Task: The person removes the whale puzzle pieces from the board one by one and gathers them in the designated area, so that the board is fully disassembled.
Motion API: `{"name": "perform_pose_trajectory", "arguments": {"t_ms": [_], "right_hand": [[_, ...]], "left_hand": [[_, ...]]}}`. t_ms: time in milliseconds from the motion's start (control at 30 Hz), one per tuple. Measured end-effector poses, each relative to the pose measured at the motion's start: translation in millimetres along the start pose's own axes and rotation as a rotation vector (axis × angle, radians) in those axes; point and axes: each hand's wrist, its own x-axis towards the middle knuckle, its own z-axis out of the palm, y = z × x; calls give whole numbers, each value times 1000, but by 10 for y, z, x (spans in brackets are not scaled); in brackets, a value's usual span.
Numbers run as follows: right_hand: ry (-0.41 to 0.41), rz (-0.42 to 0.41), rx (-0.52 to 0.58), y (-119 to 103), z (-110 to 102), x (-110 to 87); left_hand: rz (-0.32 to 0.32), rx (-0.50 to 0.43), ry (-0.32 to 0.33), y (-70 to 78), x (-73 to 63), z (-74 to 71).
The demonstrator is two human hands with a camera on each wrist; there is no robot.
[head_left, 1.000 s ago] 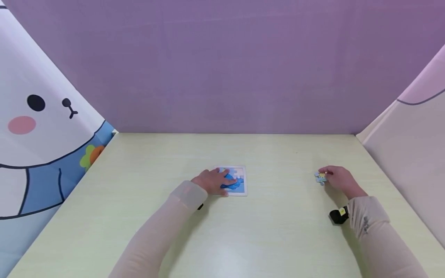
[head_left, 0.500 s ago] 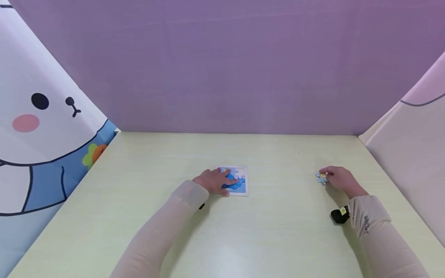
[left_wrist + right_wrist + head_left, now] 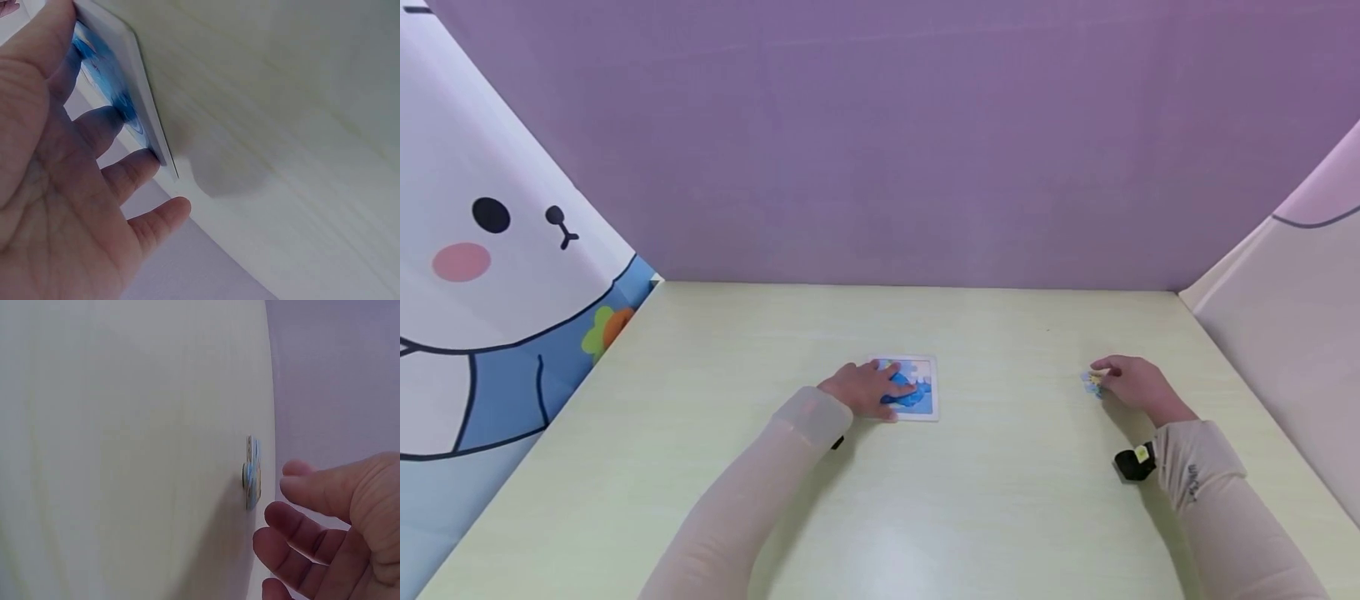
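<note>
A small square jigsaw puzzle (image 3: 917, 402) in a white frame lies on the table, showing a blue picture. My left hand (image 3: 863, 390) rests on its left part with fingers spread. Seen from the left wrist, fingertips of this hand (image 3: 81, 169) touch the face and rim of the framed puzzle (image 3: 119, 81), and the little finger reaches past the edge. Off to the right, a few loose puzzle pieces (image 3: 1090, 383) lie in a small pile. My right hand (image 3: 1138, 387) is just beside them. In the right wrist view its loosely bent fingers are apart from the stacked pieces (image 3: 252, 478).
The pale wooden table (image 3: 1000, 500) spreads between and in front of both arms. A purple backdrop (image 3: 925, 150) stands along the back edge. Printed cloth panels (image 3: 482, 275) flank the left and right sides. A black wrist camera (image 3: 1135, 463) hangs under the right wrist.
My right fingers have come away from the puzzle pieces, which now lie on the table. My left hand stays on the framed puzzle. The head view has shifted slightly.
</note>
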Motion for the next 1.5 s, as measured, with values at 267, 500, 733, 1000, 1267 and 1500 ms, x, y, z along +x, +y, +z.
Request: {"name": "perform_pose_trajectory", "arguments": {"t_ms": [267, 500, 733, 1000, 1267, 1500], "right_hand": [[-34, 9, 67, -153, 5, -14], [-63, -12, 86, -321, 94, 14], [-80, -76, 67, -585, 188, 35], [-102, -147, 12, -862, 288, 95], [-119, -180, 9, -1067, 389, 161], [-127, -204, -41, -1281, 499, 215]], "left_hand": [[-2, 16, 4, 17, 5, -2], [-24, -2, 34, 32, 6, -5], [-49, -9, 78, 41, -3, -3], [-72, -22, 49, 50, -11, -13], [-80, -18, 42, 55, 20, -15], [-87, -10, 39, 39, 41, 8]]}}
